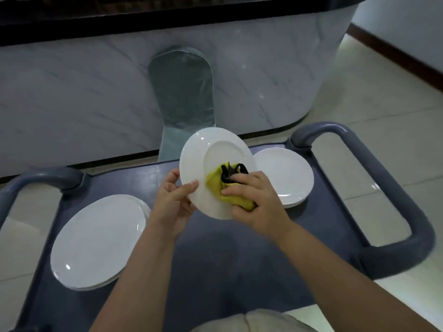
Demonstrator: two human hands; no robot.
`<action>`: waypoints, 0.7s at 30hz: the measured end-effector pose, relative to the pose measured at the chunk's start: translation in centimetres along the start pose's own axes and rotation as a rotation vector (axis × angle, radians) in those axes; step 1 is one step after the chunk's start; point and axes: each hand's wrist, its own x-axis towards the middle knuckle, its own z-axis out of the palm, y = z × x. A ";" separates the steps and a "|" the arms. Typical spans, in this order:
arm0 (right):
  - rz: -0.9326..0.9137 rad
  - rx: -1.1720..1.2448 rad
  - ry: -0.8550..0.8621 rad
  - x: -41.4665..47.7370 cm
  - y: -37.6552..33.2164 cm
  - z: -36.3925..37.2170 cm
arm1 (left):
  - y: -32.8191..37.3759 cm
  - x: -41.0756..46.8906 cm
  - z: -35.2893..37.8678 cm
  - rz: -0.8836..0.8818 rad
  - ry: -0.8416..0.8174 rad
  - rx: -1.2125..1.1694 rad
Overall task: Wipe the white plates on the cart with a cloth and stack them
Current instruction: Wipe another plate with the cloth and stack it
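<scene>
Plate (211,161), tilted above the cart (215,248), is pinched at its rim by the left hand (173,198). Right hand (254,200) grips a yellow cloth (217,188) against it. Plate stacks (98,238) (285,176) sit either side.

Both bare forearms reach forward and converge; the left hand (173,200) pinches the rim of a round white ceramic plate (211,149), thumb on its near face, fingers curled behind; the right hand (255,200) curls over a bunched yellow cloth (217,188), pressing it against that plate.
</scene>
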 end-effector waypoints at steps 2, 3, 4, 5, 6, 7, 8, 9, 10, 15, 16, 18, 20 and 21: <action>0.166 -0.039 0.061 -0.6 2.3 -1.4 | -0.3 0.4 0.1 -0.030 -0.046 0.054; 0.286 -0.051 0.106 -0.4 3.2 -2.0 | -0.7 0.4 0.4 -0.054 -0.077 0.084; 0.389 -0.069 0.150 0.2 3.6 -2.2 | -1.1 0.4 0.9 -0.076 -0.111 0.098; 0.464 -0.090 0.177 0.8 3.6 -2.1 | -1.5 0.6 1.3 -0.096 -0.138 0.101; 0.495 -0.109 0.189 1.3 2.9 -1.6 | -1.8 0.9 1.7 -0.116 -0.148 0.094; 0.470 -0.125 0.186 1.4 1.9 -0.8 | -1.9 1.3 1.9 -0.133 -0.135 0.077; 0.408 -0.134 0.163 1.2 1.0 -0.1 | -1.9 1.8 1.9 -0.148 -0.112 0.050; 0.337 -0.135 0.121 0.4 0.3 0.4 | -1.9 2.3 1.8 -0.161 -0.088 0.025; 0.280 -0.133 0.082 -0.6 0.0 0.6 | -1.8 2.8 1.6 -0.172 -0.072 0.010; 0.495 -0.170 0.152 -5.0 2.9 -2.8 | -1.9 4.5 2.5 -0.075 -0.076 0.192; 0.574 -0.178 0.206 -5.6 3.4 -3.7 | -1.7 4.8 3.4 -0.009 -0.099 0.281; 0.680 -0.169 0.309 -6.3 3.7 -5.3 | -1.8 6.0 5.4 0.149 -0.149 0.473; 0.702 -0.152 0.396 -6.5 3.5 -6.6 | -2.8 7.5 7.4 0.303 -0.210 0.670; 0.697 -0.154 0.430 -6.4 3.3 -7.1 | -3.5 8.3 8.4 0.387 -0.260 0.813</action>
